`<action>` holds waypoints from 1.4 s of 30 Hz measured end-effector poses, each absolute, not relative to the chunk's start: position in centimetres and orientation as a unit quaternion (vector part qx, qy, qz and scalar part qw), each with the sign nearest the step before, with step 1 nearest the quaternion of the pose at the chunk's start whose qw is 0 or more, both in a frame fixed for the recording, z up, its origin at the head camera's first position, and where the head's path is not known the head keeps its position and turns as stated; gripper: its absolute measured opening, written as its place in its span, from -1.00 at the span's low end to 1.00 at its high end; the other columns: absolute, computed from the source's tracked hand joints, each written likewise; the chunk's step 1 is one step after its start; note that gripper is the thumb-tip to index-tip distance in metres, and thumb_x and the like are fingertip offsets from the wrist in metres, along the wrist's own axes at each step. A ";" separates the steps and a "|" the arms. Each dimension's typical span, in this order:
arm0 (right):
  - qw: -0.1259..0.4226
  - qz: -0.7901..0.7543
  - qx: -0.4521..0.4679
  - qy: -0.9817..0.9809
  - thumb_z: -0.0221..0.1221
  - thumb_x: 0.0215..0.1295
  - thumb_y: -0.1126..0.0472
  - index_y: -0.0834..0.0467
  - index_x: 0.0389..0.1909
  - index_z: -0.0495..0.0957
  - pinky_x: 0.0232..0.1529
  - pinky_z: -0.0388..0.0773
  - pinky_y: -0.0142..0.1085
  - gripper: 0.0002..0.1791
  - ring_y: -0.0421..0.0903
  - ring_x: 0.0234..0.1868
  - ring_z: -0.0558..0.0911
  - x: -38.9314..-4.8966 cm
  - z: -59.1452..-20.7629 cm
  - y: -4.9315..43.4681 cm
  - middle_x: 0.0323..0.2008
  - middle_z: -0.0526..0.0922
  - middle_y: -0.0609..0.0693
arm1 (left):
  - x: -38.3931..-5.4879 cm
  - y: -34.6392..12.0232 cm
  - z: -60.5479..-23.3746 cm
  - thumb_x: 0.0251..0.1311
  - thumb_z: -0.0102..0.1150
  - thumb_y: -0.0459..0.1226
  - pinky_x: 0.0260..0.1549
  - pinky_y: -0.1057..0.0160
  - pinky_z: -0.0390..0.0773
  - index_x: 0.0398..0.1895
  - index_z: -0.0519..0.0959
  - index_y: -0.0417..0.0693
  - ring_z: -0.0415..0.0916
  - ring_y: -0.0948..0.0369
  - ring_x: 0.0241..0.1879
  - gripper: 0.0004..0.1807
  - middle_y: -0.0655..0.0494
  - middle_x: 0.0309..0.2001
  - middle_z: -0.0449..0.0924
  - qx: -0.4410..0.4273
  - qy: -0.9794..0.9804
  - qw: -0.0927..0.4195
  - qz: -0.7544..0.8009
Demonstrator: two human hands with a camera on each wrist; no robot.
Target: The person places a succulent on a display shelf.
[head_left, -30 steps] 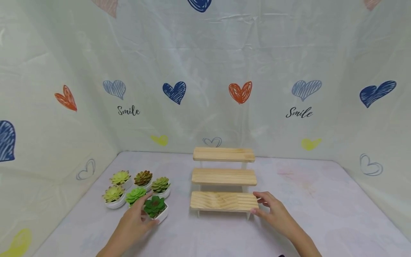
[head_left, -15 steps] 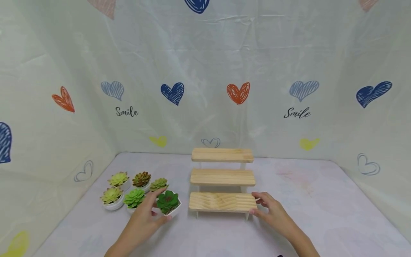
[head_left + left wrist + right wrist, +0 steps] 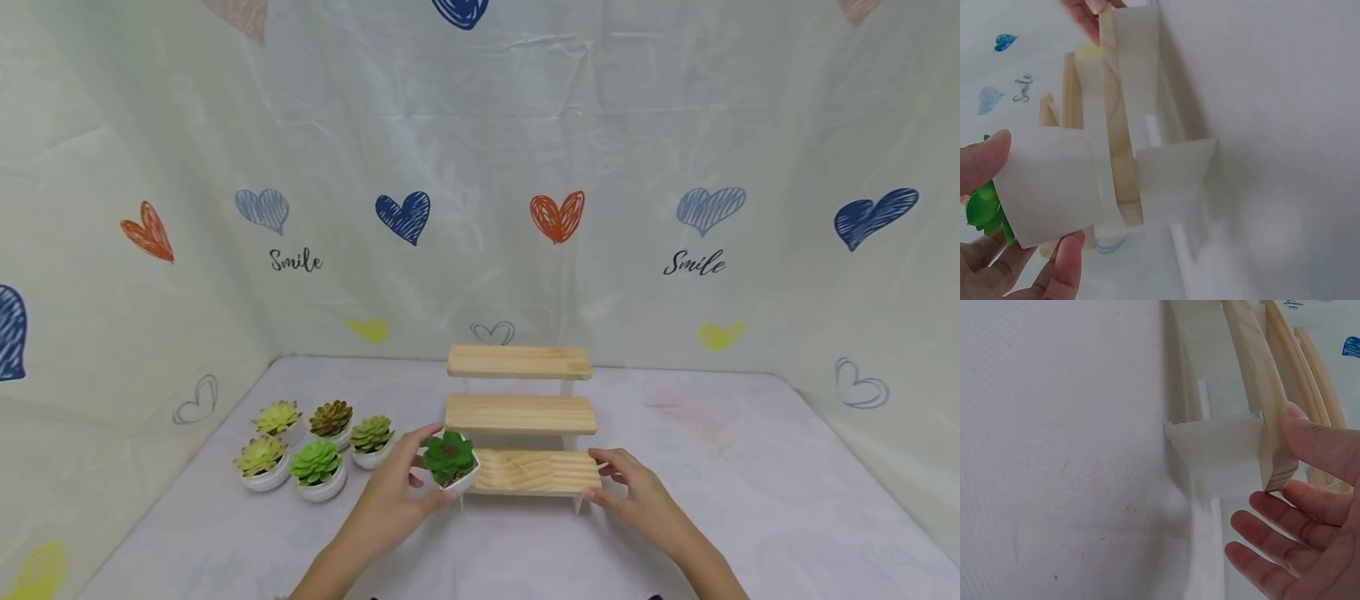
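Observation:
My left hand [image 3: 392, 496] grips a small artificial succulent [image 3: 449, 457] with dark green leaves in a white angular pot. In the left wrist view, thumb and fingers hold the white pot [image 3: 1050, 184] on opposite sides. It hangs over the left end of the lowest step of a three-tier wooden display stand [image 3: 536, 472], whose white supports [image 3: 1175, 181] show below the board. At that step's right end, my right hand [image 3: 637, 496] holds the board [image 3: 1267, 425] between thumb and index finger; its other fingers spread loosely beside the end.
Several more potted succulents stand grouped on the left of the table, among them a bright green one [image 3: 317, 463], a brownish one [image 3: 331, 419] and a yellow-green one [image 3: 260, 456]. A white curtain [image 3: 480, 150] printed with hearts encloses the back and sides of the table [image 3: 517, 558].
My left hand has carried the dark green succulent rightward, away from the group and over to the lowest step's left end. The right hand keeps its place on the stand.

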State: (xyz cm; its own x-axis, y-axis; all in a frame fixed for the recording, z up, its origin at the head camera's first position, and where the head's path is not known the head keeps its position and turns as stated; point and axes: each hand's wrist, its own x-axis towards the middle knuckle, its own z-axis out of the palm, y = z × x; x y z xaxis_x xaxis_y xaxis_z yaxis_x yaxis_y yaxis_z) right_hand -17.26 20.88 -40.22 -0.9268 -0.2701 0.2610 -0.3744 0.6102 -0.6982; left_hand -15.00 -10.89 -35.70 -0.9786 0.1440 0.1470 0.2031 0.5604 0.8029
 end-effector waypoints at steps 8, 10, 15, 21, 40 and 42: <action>0.067 0.399 0.186 -0.896 0.28 0.13 0.09 0.36 0.10 0.40 -0.01 0.53 -0.10 -0.41 0.05 -0.07 0.55 -17.4 -40.4 20.9 -0.02 0.53 0.10 | -16.2 -8.2 -36.0 -0.08 0.41 -0.21 -0.31 0.36 0.45 0.33 0.22 0.12 0.37 0.22 -0.20 -0.16 0.11 0.04 0.43 -0.157 -0.862 0.005 -0.482; 0.062 0.401 0.177 -0.897 0.28 0.12 0.08 0.34 0.11 0.41 0.00 0.52 -0.11 -0.40 0.04 -0.06 0.55 -17.4 -40.4 20.9 -0.02 0.53 0.08 | -16.6 -7.4 -36.2 -0.06 0.40 -0.21 -0.31 0.34 0.47 0.33 0.22 0.09 0.38 0.22 -0.22 -0.17 0.06 0.01 0.45 -0.167 -0.854 -0.002 -0.493; 0.066 0.402 0.169 -0.897 0.31 0.09 0.12 0.35 0.09 0.42 -0.02 0.54 -0.09 -0.41 0.04 -0.09 0.57 -17.4 -40.2 20.9 -0.04 0.55 0.09 | -17.4 -5.5 -36.5 -0.04 0.39 -0.24 -0.30 0.34 0.52 0.32 0.23 0.00 0.41 0.20 -0.19 -0.19 -0.01 0.02 0.45 -0.188 -0.836 -0.009 -0.516; 0.063 0.401 0.164 -0.899 0.32 0.08 0.12 0.34 0.09 0.43 -0.04 0.55 -0.11 -0.41 0.00 -0.11 0.57 -17.5 -40.3 20.9 -0.06 0.56 0.07 | -18.0 -3.9 -36.5 -0.06 0.40 -0.27 -0.30 0.37 0.51 0.29 0.26 -0.03 0.44 0.14 -0.11 -0.21 -0.07 0.12 0.43 -0.190 -0.818 -0.026 -0.542; 0.039 0.399 0.154 -0.903 0.30 0.09 0.08 0.31 0.13 0.40 0.01 0.53 -0.10 -0.37 -0.01 -0.08 0.57 -17.7 -40.3 20.9 -0.03 0.55 0.05 | -19.3 -2.4 -37.6 -0.07 0.35 -0.43 0.06 0.15 0.50 0.10 0.30 -0.37 0.48 0.11 -0.02 -0.37 -0.18 0.01 0.44 -0.155 -0.721 -0.092 -0.669; 0.038 0.398 0.154 -0.904 0.30 0.09 0.06 0.31 0.14 0.40 0.01 0.52 -0.10 -0.37 -0.01 -0.08 0.57 -17.7 -40.2 20.9 -0.02 0.54 0.06 | -19.3 -2.3 -37.7 -0.06 0.35 -0.40 0.08 0.14 0.48 0.11 0.31 -0.36 0.47 0.10 0.00 -0.37 -0.18 0.02 0.43 -0.153 -0.724 -0.091 -0.667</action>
State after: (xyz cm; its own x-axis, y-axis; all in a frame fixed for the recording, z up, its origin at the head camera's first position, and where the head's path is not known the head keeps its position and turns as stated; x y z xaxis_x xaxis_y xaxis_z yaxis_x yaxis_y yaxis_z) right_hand -17.68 20.92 -40.25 -0.9498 -0.2482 0.1902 -0.3079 0.6366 -0.7070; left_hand -19.29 -2.32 -37.70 -0.9366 0.3428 0.0724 0.1002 0.0640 0.9929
